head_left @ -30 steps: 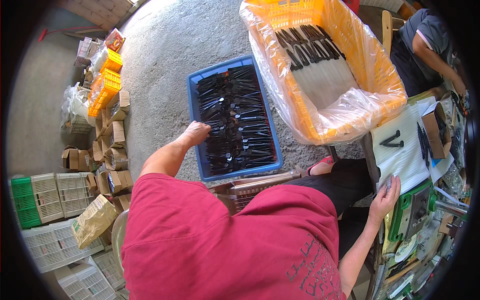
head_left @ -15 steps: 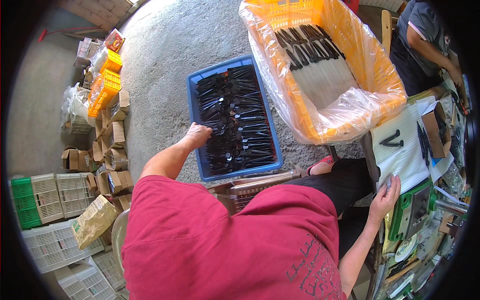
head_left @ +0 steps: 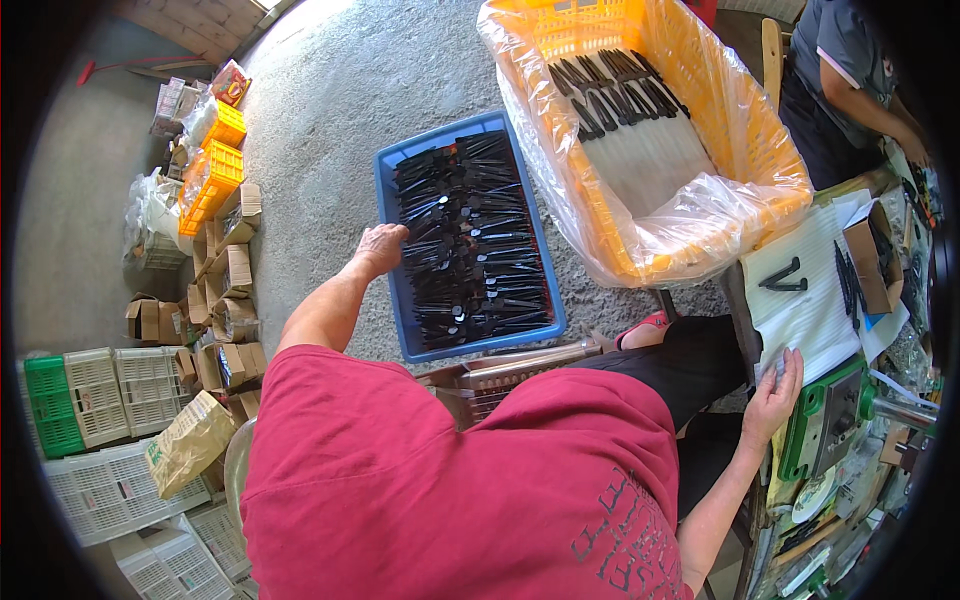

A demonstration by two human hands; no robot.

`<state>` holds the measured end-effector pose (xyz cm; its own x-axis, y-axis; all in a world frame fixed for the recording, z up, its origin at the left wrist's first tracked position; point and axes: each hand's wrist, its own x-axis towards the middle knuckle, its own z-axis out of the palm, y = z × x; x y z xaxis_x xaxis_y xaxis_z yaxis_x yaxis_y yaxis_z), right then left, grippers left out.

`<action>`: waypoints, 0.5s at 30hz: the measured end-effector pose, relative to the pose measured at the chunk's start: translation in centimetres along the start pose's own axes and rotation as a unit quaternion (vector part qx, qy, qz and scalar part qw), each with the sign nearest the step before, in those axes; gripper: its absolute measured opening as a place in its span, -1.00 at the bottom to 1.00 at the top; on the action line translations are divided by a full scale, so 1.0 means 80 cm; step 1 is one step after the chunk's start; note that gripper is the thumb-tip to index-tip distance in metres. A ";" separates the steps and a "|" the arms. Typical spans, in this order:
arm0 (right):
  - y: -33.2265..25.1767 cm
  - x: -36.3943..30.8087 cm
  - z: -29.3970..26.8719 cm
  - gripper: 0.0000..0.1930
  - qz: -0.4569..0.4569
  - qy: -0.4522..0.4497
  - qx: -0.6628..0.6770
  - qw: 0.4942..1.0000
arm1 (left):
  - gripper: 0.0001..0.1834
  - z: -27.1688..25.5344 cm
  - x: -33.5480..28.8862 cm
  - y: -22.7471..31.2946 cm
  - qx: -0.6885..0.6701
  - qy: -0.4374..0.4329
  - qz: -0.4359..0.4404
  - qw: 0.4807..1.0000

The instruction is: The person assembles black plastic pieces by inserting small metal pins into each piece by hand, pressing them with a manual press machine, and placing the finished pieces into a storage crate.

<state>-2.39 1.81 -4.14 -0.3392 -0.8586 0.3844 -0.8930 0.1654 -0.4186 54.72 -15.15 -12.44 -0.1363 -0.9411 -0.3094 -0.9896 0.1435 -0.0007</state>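
Brown cardboard boxes (head_left: 225, 300) line the left side of the grey concrete floor (head_left: 330, 90), between small yellow crates (head_left: 212, 172) and white lattice crates (head_left: 95, 395). A large yellow crate (head_left: 640, 130) lined with clear plastic stands at the upper right. The left hand (head_left: 381, 247) rests curled on the left rim of the blue tray (head_left: 395, 290), just beside the black pieces (head_left: 470, 245) piled inside; whether it grips any, I cannot tell. The right hand (head_left: 772, 395) lies flat and open on the white sheet (head_left: 805, 300) of the bench.
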 end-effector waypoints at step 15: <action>0.001 -0.003 -0.001 -0.72 0.018 0.003 0.032 0.999 | -0.83 0.004 0.001 0.025 0.108 -0.089 0.040 0.989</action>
<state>-2.38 2.07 -4.21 -0.3734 -0.8494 0.3731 -0.8594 0.1653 -0.4839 52.74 -14.81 -12.75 -0.1853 -0.8578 -0.4794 -0.9404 0.2963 -0.1667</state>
